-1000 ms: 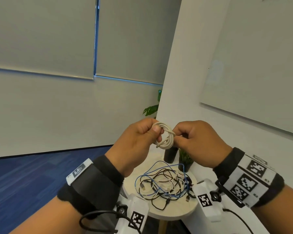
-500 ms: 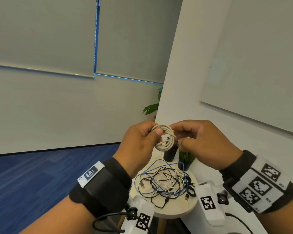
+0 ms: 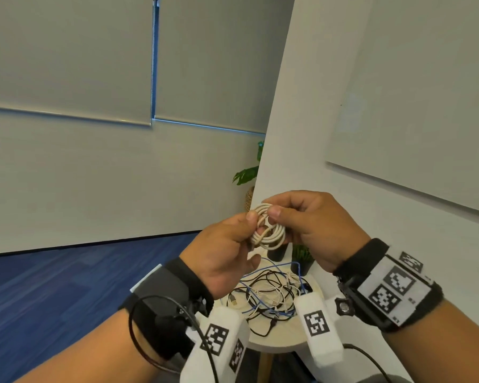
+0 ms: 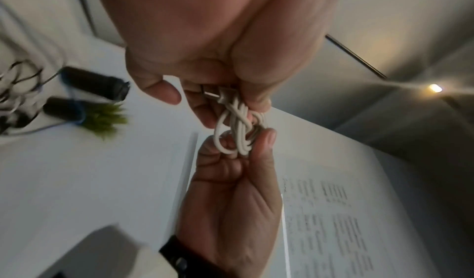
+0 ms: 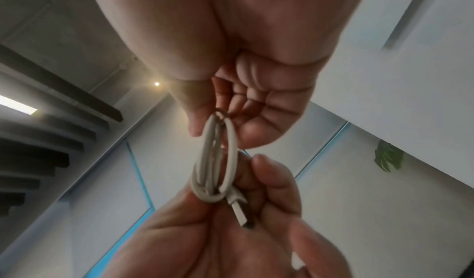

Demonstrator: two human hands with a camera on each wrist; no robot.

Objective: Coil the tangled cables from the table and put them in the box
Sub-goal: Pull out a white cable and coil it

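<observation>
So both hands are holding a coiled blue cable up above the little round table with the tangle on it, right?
Not quite: the coiled cable is white, not blue, as the head view shows. The left hand and right hand do both hold it above the round table, where the tangle lies.

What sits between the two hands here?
The coiled white cable, pinched by left hand and right hand; clearest in the head view.

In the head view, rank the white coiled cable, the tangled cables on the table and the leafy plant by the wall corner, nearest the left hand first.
1. white coiled cable, gripped in the left hand.
2. tangled cables, below on the round table.
3. leafy plant, up beyond the wall corner.
</observation>
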